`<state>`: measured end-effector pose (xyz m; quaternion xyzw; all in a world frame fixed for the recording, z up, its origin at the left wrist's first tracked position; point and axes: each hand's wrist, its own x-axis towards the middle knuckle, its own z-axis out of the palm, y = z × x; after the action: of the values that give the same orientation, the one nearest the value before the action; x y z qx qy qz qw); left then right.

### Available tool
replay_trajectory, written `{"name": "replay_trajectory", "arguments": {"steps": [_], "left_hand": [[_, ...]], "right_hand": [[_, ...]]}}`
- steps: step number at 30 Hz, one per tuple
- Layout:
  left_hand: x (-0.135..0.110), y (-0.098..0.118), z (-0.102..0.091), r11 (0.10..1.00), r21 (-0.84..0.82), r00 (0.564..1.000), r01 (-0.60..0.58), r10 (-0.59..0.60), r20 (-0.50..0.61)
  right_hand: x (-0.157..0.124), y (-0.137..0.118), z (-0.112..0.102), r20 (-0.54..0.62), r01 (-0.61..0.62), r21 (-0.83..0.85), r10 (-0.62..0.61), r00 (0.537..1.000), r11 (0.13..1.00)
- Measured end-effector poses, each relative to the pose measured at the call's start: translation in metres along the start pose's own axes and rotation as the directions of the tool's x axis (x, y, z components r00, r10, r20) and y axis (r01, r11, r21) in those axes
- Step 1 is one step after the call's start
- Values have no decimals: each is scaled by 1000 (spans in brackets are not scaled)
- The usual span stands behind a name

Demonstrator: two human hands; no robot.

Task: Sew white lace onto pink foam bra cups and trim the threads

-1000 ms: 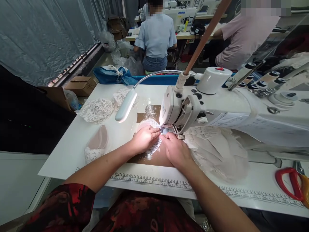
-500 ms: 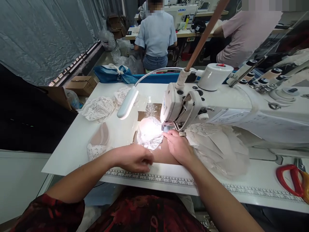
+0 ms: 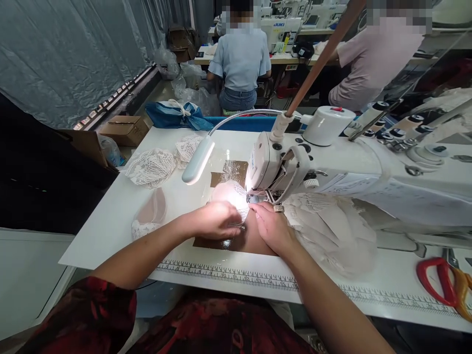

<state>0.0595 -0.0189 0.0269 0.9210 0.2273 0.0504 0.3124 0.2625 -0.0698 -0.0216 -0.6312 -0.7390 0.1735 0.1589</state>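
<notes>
A pale lace-covered bra cup (image 3: 230, 191) lies under the sewing machine's (image 3: 258, 164) needle area, glaring in the lamp light. My right hand (image 3: 272, 227) presses its pinched fingertips on the cup's edge, close by the presser foot. Over the cup's lower left side is my left hand (image 3: 218, 220), its fingers curled inward and touching the lace; whether they grip anything is hidden. Beneath both hands shows a brown patch (image 3: 258, 240) on the white table (image 3: 118, 216). To the right of my right hand, sheer pale fabric with lace (image 3: 332, 236) is bunched up.
Lace cups (image 3: 151, 167) and a beige lace-trimmed cup (image 3: 150, 209) lie at the left. A lamp (image 3: 198, 160) hangs over the table. Red-handled scissors (image 3: 437, 280) rest at the right, near a printed ruler (image 3: 236, 275). Two people sit beyond, by other machines.
My left hand has moved up and right from the table's front onto the bra cup. My right hand stays at the cup's edge by the presser foot. The view has shifted slightly.
</notes>
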Motion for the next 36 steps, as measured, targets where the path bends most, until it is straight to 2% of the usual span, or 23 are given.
{"name": "replay_trajectory", "arguments": {"steps": [2,4,6,8,9,12,14,18,23,29,33,36], "left_hand": [[-8,5,-2,988,-133,966,-77,107,234],[-13,13,-8,964,-253,931,-88,170,323],[-12,17,-12,960,-271,955,-78,150,257],[-3,12,-9,985,-150,993,-85,96,69],[3,6,-5,995,-57,996,-80,77,-50],[20,-20,16,990,121,958,-71,101,-267],[25,-37,30,987,154,934,-45,96,-343],[26,-54,43,972,224,913,-74,156,-377],[27,-59,41,953,270,873,-138,246,-421],[32,-65,42,958,280,885,-63,183,-428],[32,-62,42,951,307,911,33,98,-400],[30,-58,38,935,350,922,59,84,-379]], "right_hand": [[-1,-2,-2,44,-37,-27,38,998,999],[-2,-4,-4,65,-39,-51,42,997,998],[-3,-5,-5,71,-5,-78,10,997,997],[-4,-6,-6,81,48,-121,-38,996,991],[-4,-6,-5,89,70,-146,-58,994,987],[-4,-6,-4,98,109,-189,-92,991,976],[-5,-5,-3,91,122,-193,-106,990,974],[-6,-4,-1,80,123,-194,-109,991,973],[-5,-4,1,101,122,-208,-103,990,970],[-5,-6,1,81,117,-240,-100,992,964],[-5,-7,0,61,103,-230,-91,994,968],[-5,-6,1,24,121,-228,-119,993,966]]}}
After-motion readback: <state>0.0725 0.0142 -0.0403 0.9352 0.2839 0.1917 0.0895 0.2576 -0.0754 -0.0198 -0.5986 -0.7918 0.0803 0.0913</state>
